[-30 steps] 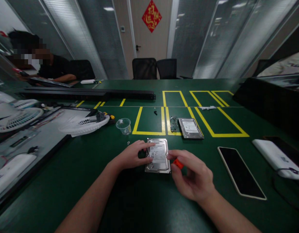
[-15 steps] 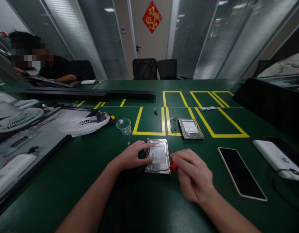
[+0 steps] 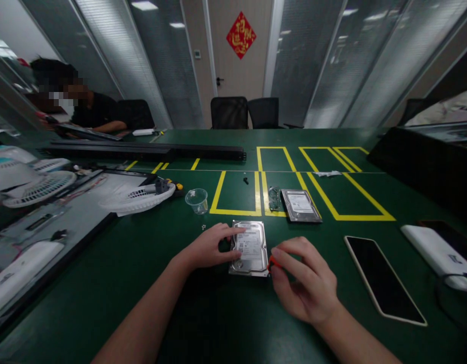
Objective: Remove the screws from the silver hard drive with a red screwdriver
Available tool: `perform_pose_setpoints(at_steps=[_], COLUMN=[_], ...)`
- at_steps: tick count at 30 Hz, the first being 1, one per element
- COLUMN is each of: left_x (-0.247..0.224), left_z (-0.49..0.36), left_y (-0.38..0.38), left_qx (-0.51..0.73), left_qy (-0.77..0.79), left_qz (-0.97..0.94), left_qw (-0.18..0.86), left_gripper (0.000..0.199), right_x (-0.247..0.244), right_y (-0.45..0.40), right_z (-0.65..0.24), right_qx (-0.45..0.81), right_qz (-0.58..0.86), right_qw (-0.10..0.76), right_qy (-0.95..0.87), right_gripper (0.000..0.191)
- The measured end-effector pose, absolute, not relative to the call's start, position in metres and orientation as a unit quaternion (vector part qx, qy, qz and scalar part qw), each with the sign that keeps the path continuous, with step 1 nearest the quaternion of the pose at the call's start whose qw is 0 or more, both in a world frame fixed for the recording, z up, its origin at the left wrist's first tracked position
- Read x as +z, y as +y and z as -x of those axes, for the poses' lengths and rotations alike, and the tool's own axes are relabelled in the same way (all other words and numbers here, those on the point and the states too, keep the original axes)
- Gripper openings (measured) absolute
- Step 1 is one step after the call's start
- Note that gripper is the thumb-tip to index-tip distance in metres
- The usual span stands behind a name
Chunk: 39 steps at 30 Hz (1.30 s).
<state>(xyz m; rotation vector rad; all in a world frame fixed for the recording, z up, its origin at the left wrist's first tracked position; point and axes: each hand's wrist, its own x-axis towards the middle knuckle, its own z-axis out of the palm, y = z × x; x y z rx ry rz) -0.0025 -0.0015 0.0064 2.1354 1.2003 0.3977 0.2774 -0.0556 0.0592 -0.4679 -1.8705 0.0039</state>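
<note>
A silver hard drive [image 3: 252, 253] with a white label lies flat on the green table. My left hand [image 3: 208, 246] holds it down from the left, index finger and thumb stretched over the label. At the drive's lower right edge, my right hand [image 3: 304, 278] pinches a small orange-and-black screwdriver [image 3: 273, 263]. Most of that tool is hidden by the fingers, and its tip cannot be made out. Farther back, a second hard drive [image 3: 300, 205] lies beside a green circuit board [image 3: 273, 198]. Tiny light pieces [image 3: 203, 227], perhaps screws, lie left of the first drive near a clear plastic cup [image 3: 197, 202].
On the right lie a phone [image 3: 385, 280] and a white power bank [image 3: 438, 258] with a cable. White fan parts [image 3: 138, 199] and a large grey panel [image 3: 70, 207] fill the left. Yellow tape [image 3: 233, 212] marks rectangles. Behind a long black bar [image 3: 150, 151] sits another person [image 3: 99, 111].
The view has tilted up slightly, so everything sits a little lower. My right fingers have shifted round the screwdriver, covering more of it. My left hand stays on the drive.
</note>
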Motion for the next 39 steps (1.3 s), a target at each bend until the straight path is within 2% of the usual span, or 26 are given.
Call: perform_pose_setpoints(at_steps=[12, 22, 39], left_x=[0.0077, 0.0060, 0.0111], left_z=[0.0024, 0.0033, 0.0017], left_y=[-0.0020, -0.0015, -0.0029], left_qx=[0.151, 0.158, 0.149], left_qy=[0.461, 0.450, 0.459], left_qz=[-0.811, -0.818, -0.813], left_qw=[0.327, 0.321, 0.327], left_gripper=[0.069, 0.069, 0.069], right_x=[0.0587, 0.0628, 0.0617], right_y=[-0.0550, -0.0568, -0.0572], right_z=[-0.2756, -0.2785, -0.2831], right_qx=[0.033, 0.017, 0.012], right_qz=[0.179, 0.180, 0.193], right_qw=[0.601, 0.566, 0.559], right_qy=[-0.778, -0.804, -0.806], right_gripper=[0.047, 0.040, 0.054])
